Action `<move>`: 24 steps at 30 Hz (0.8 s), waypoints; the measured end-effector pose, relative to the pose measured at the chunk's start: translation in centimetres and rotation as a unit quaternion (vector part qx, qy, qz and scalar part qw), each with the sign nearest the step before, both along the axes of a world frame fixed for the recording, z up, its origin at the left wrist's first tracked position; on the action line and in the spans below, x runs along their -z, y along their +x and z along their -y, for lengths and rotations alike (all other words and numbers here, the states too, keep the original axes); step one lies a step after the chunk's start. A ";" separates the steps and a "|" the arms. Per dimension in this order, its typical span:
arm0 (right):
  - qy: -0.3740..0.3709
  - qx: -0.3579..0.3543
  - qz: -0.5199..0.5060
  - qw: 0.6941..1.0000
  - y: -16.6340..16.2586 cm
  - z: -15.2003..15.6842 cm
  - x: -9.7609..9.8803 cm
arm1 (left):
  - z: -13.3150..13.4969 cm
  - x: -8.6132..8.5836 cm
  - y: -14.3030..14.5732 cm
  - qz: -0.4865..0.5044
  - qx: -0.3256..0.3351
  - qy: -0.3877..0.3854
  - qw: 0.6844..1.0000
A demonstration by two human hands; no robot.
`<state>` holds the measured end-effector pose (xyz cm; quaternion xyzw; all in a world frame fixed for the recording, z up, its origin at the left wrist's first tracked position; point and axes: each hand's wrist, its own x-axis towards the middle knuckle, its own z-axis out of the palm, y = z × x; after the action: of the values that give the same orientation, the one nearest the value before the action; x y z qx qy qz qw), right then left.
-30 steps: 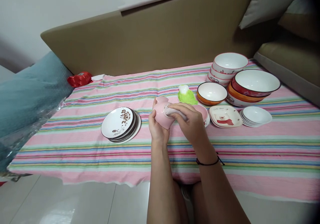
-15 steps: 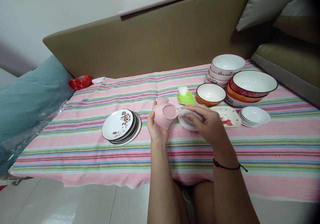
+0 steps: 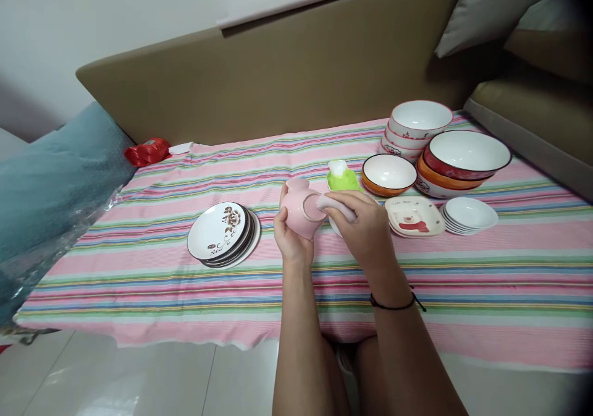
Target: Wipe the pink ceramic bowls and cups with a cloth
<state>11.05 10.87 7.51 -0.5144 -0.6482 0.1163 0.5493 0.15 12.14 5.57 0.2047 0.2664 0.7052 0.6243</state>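
Note:
My left hand (image 3: 294, 243) is wrapped round a pink bowl (image 3: 299, 209), held tilted above the striped cloth with its ringed base turned toward the right. Pinched in my right hand (image 3: 365, 224) is a pale wiping cloth (image 3: 340, 208), folded into a pad, and its tip touches the bowl's base. Behind my right hand lies a round white dish, mostly covered. Just beyond the hands is a green and white leaf-like dish (image 3: 343, 178).
On the right stand an orange bowl (image 3: 389, 175), stacked white bowls (image 3: 419, 122), large red and orange bowls (image 3: 467, 156), bear-patterned plates (image 3: 414, 216) and small white dishes (image 3: 470, 215). Flower-patterned plates (image 3: 222, 233) are piled at left. A red shiny bundle (image 3: 147, 151) lies at the far left.
My right hand has moved left, bringing the cloth from the edge of the bowl's base onto it. More of the bear plate shows now. My left hand has stayed nearly still.

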 end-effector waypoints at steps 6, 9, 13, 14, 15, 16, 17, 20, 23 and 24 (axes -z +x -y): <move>-0.018 -0.027 0.001 0.999 -0.1 0.4 -0.4 | -0.2 0.3 -0.4 -0.031 -0.028 0.013 0.999; -0.028 -0.043 0.002 0.999 0.0 0.4 -0.5 | -0.2 0.4 -0.3 -0.053 -0.038 0.027 0.998; -0.062 -0.065 -0.029 0.996 0.7 0.5 -0.5 | -0.1 0.2 -0.3 -0.056 -0.034 0.035 0.997; -0.076 -0.073 -0.050 0.993 0.9 0.6 -0.5 | 0.0 0.1 -0.3 -0.045 -0.028 0.033 0.998; -0.091 -0.077 -0.077 0.990 1.1 0.6 -0.5 | 0.1 0.0 -0.4 -0.032 -0.020 0.031 0.999; -0.103 -0.074 -0.109 0.986 1.3 0.7 -0.5 | 0.2 -0.2 -0.5 -0.019 -0.010 0.028 0.999; -0.109 -0.060 -0.143 0.982 1.5 0.7 -0.4 | 0.3 -0.3 -0.5 -0.008 -0.001 0.027 1.000; -0.098 -0.001 -0.217 0.971 2.0 0.8 -0.4 | 0.6 -0.9 -0.8 0.012 0.017 0.027 0.999; -0.091 0.008 -0.214 0.973 2.2 0.7 -0.3 | 0.9 -1.2 -1.0 0.026 0.028 0.036 0.999; -0.087 0.002 -0.196 0.977 2.3 0.6 -0.3 | 0.9 -1.3 -1.0 0.027 0.029 0.039 0.998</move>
<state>13.30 10.26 7.82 -0.5289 -0.5141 0.2698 0.6191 -0.83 11.23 6.83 0.2173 0.2157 0.7022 0.6427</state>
